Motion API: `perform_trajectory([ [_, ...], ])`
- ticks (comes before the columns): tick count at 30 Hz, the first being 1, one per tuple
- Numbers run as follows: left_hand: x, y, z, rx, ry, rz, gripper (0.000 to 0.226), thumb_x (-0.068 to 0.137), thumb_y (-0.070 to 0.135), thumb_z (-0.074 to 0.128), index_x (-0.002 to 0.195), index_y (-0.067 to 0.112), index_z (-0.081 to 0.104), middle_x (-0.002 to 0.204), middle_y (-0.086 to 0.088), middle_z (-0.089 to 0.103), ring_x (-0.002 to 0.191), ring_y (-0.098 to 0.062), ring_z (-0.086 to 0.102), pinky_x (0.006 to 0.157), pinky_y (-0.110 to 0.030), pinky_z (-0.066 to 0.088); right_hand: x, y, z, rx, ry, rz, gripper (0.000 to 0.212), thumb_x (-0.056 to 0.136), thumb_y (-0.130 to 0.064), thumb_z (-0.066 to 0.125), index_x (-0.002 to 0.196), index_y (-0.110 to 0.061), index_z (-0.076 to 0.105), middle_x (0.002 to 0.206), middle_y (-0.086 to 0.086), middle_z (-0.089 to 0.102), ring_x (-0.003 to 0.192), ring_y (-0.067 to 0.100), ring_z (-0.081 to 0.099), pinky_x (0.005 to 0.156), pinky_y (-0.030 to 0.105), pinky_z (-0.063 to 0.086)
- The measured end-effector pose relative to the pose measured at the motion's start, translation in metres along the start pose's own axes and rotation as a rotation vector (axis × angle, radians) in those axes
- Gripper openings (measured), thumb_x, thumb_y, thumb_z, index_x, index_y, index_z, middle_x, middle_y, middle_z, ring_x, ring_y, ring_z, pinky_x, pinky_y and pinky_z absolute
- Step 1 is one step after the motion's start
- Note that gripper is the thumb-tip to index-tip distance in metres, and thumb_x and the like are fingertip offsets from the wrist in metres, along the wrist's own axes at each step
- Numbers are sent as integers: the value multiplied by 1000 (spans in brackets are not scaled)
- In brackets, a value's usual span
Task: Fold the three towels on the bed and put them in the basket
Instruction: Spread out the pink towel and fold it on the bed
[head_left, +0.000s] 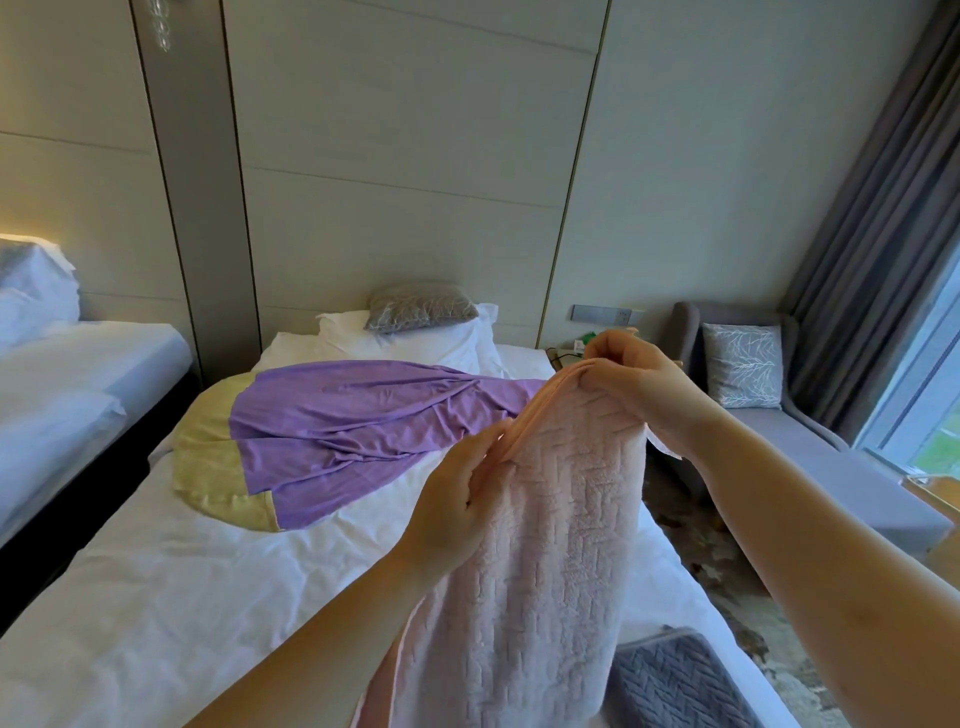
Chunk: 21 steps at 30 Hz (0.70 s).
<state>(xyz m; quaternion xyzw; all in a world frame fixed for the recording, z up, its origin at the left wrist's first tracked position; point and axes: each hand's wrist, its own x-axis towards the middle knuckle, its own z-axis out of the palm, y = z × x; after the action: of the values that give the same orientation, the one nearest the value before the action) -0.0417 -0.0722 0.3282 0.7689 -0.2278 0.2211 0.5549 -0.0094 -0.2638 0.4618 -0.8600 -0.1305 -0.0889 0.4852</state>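
The pink towel (545, 545) is up off the bed (182, 597), held in the air by its top edge between both hands, and the rest of it hangs down towards the person, herringbone pile facing us. The right hand (639, 384) pinches the higher, farther corner, fingers curled over the hem. The left hand (457, 499) pinches the same edge lower and nearer, with the folded hem running between its thumb and fingers. The edge between the two hands slopes up to the right.

Just to the right of the hanging towel, at the near corner of the bed, lies a grey towel (675, 680) of the same weave, flat (it looks folded, though part of it is cut off). Beyond the hands a purple cloth (363, 415) is spread across the middle of the bed, rumpled, with yellow fabric showing along its left edge. The raised towel and right hand hide its right end.

At the head of the bed a white pillow (426, 348) carries a small grey cushion (421, 306). The sheet is white and creased. A second bed (67, 384) stands to the left, and a grey sofa (810, 431) with its own cushion to the right, under a dark curtain (872, 234) by the window (924, 395). Pale panels cover the wall (405, 156) behind.
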Motion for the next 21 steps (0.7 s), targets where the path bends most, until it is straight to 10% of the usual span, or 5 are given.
perform_trajectory([
  [14,30,21,10,-398,68,-145,21,93,37,55,113,35,60,77,15,64,60,3,56,55,-10,41,-7,5,4,-26,-239,-214,19,85,-10,67,91,-28,65,86,-15,65,85,4,59,81,21,47],
  [21,52,23,-3,-433,-62,-269,25,72,45,70,89,28,74,87,4,73,84,-12,65,81,-30,51,-10,5,7,26,-239,-209,16,85,-9,67,94,-22,64,96,4,68,94,23,62,89,34,49],
])
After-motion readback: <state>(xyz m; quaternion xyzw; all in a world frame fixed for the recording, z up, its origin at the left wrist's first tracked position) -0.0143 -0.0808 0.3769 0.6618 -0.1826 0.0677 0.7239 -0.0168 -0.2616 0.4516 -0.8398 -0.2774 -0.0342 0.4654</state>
